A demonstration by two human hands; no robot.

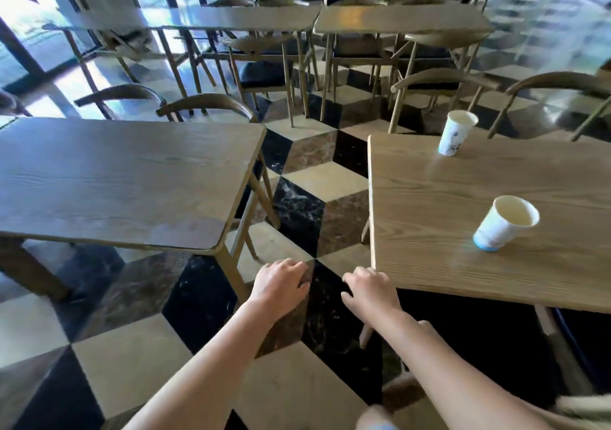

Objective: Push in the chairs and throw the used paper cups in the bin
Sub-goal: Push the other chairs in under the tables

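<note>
Two white paper cups stand on the light wooden table [429,205] at my right. The nearer cup [504,223] has a blue base and looks tilted. The farther cup [455,133] stands upright by the table's back edge. My left hand [281,284] and my right hand [372,289] hover palm down over the aisle floor, fingers loosely curled, holding nothing. My right hand is just off the table's near left corner. Curved wooden chair backs [439,77] [562,82] stand behind this table.
A darker wooden table [115,181] fills the left, with two chair backs [205,102] [122,94] behind it. More tables and chairs crowd the back. A chequered tile aisle [304,205] runs between the two near tables. No bin is in view.
</note>
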